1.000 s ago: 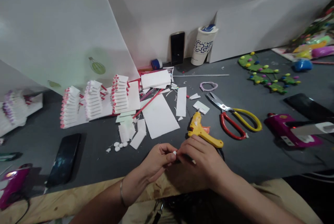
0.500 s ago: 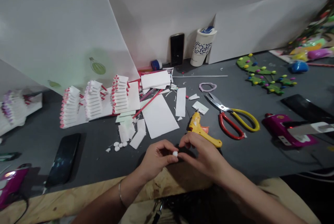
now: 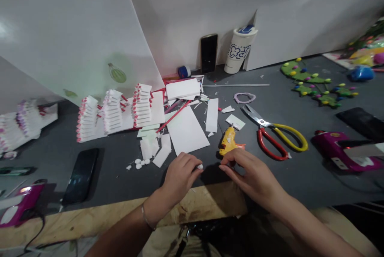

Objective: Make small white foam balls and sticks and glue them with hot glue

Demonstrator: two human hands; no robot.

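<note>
My left hand [image 3: 180,177] pinches a small white ball [image 3: 200,166] between thumb and fingertips, just above the table's near edge. My right hand [image 3: 252,173] is a short way to the right. Its thumb and index finger are drawn close together, and anything between them is hidden or too small to name. Behind that hand lies a yellow glue gun [image 3: 228,139], its handle covered by my fingers and knuckles; whether they touch it I cannot tell. Several more white balls [image 3: 143,162] rest on the dark tabletop left of my left hand.
Scissors [image 3: 264,123] with red and yellow handles lie right of the glue gun. White sheets and scraps [image 3: 187,129] cover the middle. Cards with rows of red-tipped white pieces [image 3: 142,107] stand left, a phone [image 3: 81,175] nearer. A cup [image 3: 240,51] stands at the wall.
My hands have moved apart, the right one shifting rightward and its fingertips closing. My left hand keeps the white ball and has turned, back of the hand up. The view has shifted slightly.
</note>
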